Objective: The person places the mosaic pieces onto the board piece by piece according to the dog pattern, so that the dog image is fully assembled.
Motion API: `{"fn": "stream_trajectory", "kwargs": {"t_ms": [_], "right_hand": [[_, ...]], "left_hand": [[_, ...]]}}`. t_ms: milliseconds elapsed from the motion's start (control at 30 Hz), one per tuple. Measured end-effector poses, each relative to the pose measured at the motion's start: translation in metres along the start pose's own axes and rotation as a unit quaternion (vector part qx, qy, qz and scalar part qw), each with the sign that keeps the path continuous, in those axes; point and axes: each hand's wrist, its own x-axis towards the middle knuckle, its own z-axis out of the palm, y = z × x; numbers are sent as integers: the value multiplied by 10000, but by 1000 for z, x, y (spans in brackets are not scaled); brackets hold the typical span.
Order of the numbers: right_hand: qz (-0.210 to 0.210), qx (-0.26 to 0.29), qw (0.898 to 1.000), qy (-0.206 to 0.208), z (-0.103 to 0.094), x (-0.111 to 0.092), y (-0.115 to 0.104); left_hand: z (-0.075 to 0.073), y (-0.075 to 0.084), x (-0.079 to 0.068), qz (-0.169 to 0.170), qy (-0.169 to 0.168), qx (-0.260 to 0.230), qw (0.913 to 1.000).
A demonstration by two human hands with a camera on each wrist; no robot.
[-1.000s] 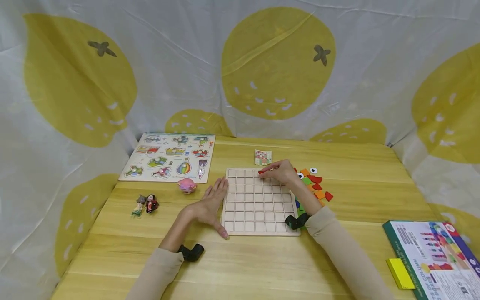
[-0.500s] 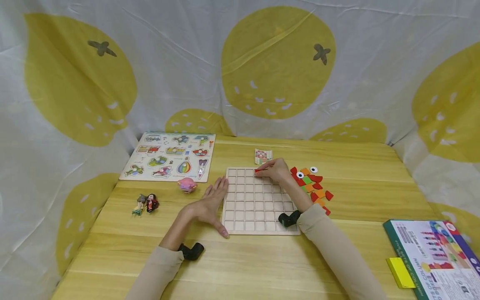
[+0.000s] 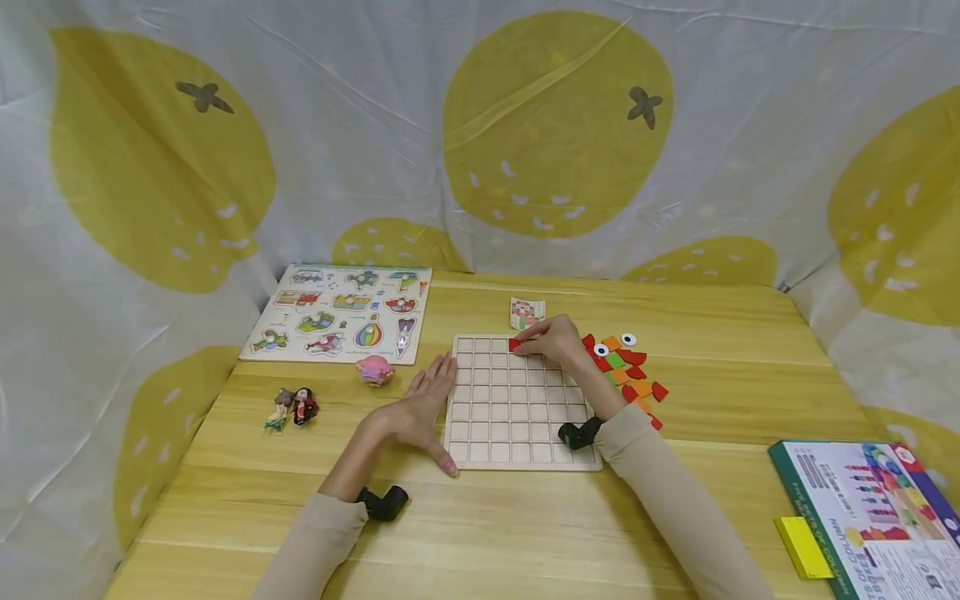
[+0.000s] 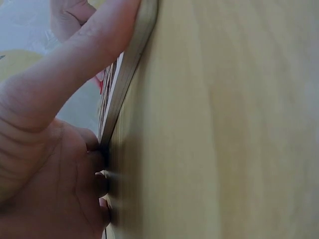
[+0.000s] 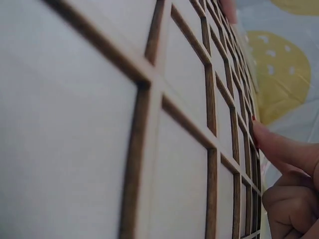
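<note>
A wooden grid board (image 3: pixel 489 412) with square cells lies flat on the table. My left hand (image 3: pixel 415 417) rests at its left side, fingers spread and fairly straight against the edge, thumb at the near left corner. In the left wrist view the thumb (image 4: pixel 75 59) lies along the board's side. My right hand (image 3: pixel 553 340) reaches over the far row, thumb and fingertips pinching a small red tile (image 3: pixel 513 344) at a far-row cell. Only a sliver of that red tile shows in the right wrist view, by the thumb tip; its full shape is hidden.
Loose coloured tiles (image 3: pixel 636 389) lie right of the board, partly behind my right forearm. A small pattern card (image 3: pixel 527 313) sits beyond it. To the left are a vehicle puzzle board (image 3: pixel 337 315), a pink toy (image 3: pixel 374 371) and small figurines (image 3: pixel 303 407). A box (image 3: pixel 870 508) stands at right.
My right hand has shifted slightly left along the far row with the red tile, then stayed nearly still at one cell. My left hand has not moved.
</note>
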Motion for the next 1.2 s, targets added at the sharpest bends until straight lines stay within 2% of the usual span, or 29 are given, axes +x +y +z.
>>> {"fn": "stream_trajectory", "kwargs": {"t_ms": [133, 233, 333, 400, 533, 633, 733, 967, 1100, 1200], "right_hand": [[-54, -136, 9998, -150, -3, 1, 0], [-206, -202, 9991, -307, -15, -3, 1], [-302, -225, 9989, -278, -40, -11, 6], [-305, -273, 9991, -103, -62, -16, 14], [-57, -316, 9993, 186, -107, -27, 37], [275, -451, 9984, 194, -127, -29, 53], [552, -540, 9969, 130, -132, -27, 62], [585, -705, 9956, 196, -128, -17, 62], [647, -496, 9966, 91, -126, -13, 60], [726, -273, 9968, 193, -124, -11, 62]], "left_hand": [[0, 1, 1, -32, -10, -17, 10000], [0, 1, 1, -69, -29, -46, 10000], [0, 2, 3, -75, -51, -38, 10000], [1, 2, 3, -71, -52, -38, 10000], [1, 2, 3, -124, -77, -78, 9999], [0, 2, 2, -144, -59, -136, 9998], [1, 1, 2, -119, -18, -113, 9999], [1, -1, 2, -74, -3, -41, 10000], [0, -1, 1, -72, 13, -63, 10000], [1, -1, 0, -27, 36, -89, 10000]]}}
